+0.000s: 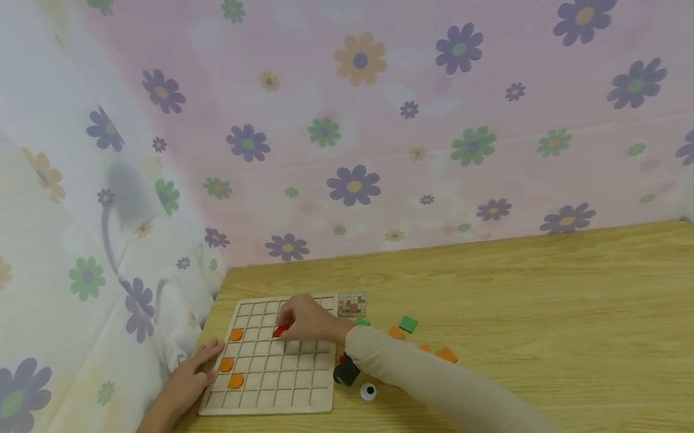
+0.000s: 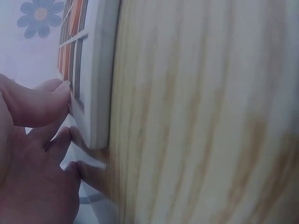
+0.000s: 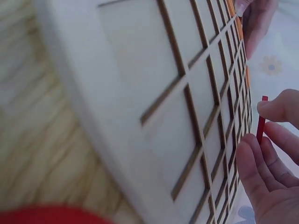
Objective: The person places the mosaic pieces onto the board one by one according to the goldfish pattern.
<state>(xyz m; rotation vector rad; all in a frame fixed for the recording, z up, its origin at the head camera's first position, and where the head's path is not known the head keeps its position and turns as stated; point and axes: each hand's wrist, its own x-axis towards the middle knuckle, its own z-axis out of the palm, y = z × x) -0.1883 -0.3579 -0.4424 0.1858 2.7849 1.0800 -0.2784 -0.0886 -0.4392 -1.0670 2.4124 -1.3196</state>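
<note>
A pale wooden board (image 1: 273,398) with a grid of square recesses lies on the table. Orange round pieces, an upper one (image 1: 237,334), a middle one (image 1: 226,365) and a lower one (image 1: 235,381), sit in its left columns. Between thumb and fingers my right hand (image 1: 308,318) pinches a thin red piece (image 3: 262,120), close over the upper middle of the grid. In the right wrist view that piece shows edge-on. My left hand (image 1: 185,381) rests at the board's left edge, fingers extended, thumb at the rim in the left wrist view.
A small mosaic-patterned card (image 1: 352,305) lies by the board's upper right corner. To the right are a green tile (image 1: 408,324), an orange tile (image 1: 446,355) and other pieces partly behind my right sleeve. A white disc with a black dot (image 1: 368,391) lies nearby. Floral cloth (image 1: 385,204) walls the table.
</note>
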